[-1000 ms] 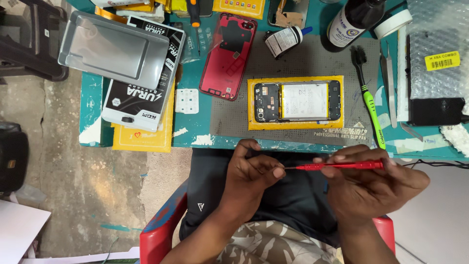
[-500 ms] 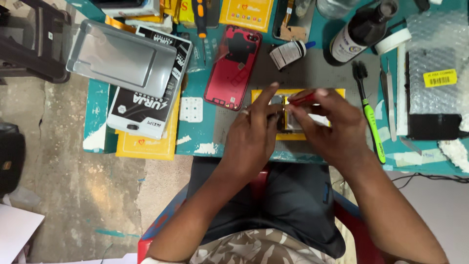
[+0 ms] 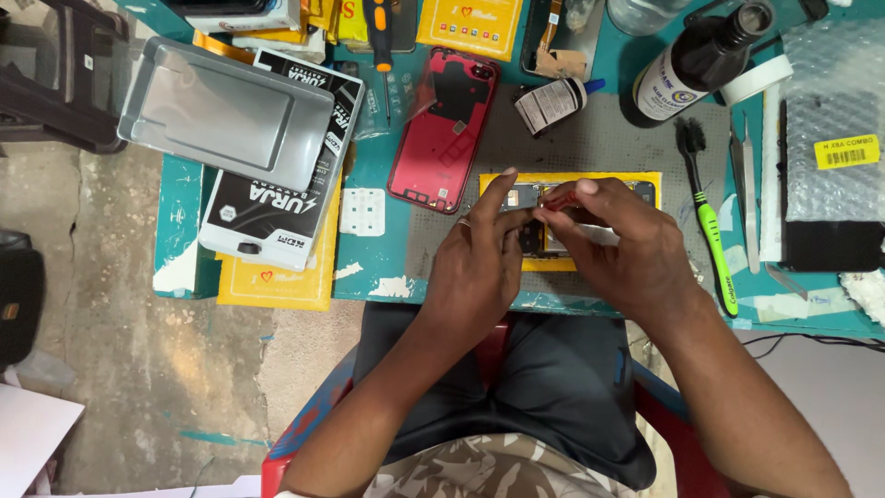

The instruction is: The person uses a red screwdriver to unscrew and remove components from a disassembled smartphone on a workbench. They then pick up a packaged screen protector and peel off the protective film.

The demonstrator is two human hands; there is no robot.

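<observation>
An opened phone (image 3: 636,191) in a yellow frame lies on the grey work mat (image 3: 599,138), mostly covered by both hands. My left hand (image 3: 479,267) rests on the phone's left end, index finger stretched up along its edge. My right hand (image 3: 622,244) pinches a thin red screwdriver (image 3: 560,197) whose tip points down into the phone's inside.
A red phone back cover (image 3: 442,129) lies left of the mat. Further left sit a grey tray (image 3: 226,111) on a battery box (image 3: 277,198) and a white screw holder (image 3: 363,211). A green-handled brush (image 3: 710,221), tweezers (image 3: 749,198), bottles (image 3: 691,60) and bubble wrap (image 3: 834,120) are on the right.
A second ago both hands held the red screwdriver over my lap. They have moved up onto the phone, and the view has tilted slightly.
</observation>
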